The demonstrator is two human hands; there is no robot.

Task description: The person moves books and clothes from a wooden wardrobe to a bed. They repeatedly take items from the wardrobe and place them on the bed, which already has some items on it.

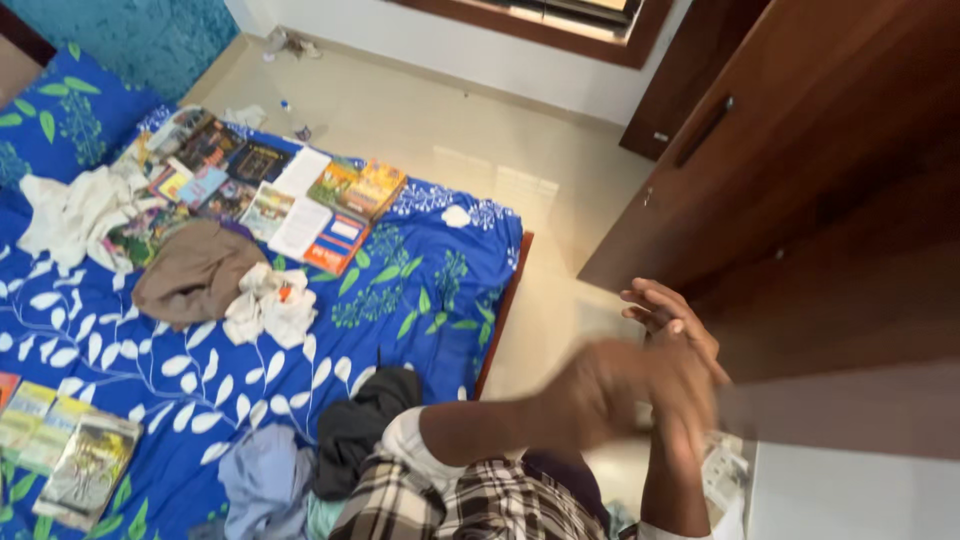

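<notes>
My left hand [598, 392] is a motion blur in front of my body, its forearm coming out of a checked sleeve. It overlaps my right hand [672, 330], which is raised with its fingers spread beside the edge of a brown wooden wardrobe door [800, 220]. I see nothing in the right hand. The blur hides whether the left hand holds anything. Both hands are over the strip of floor between the bed and the wardrobe.
A bed with a blue leaf-print sheet [420, 290] carries several books [300, 200], a brown cloth [195, 272], white cloths [268, 305], dark and light-blue garments [355, 425] and packets [70, 450]. Beige floor [450, 130] lies beyond. White items [725, 470] sit below the wardrobe.
</notes>
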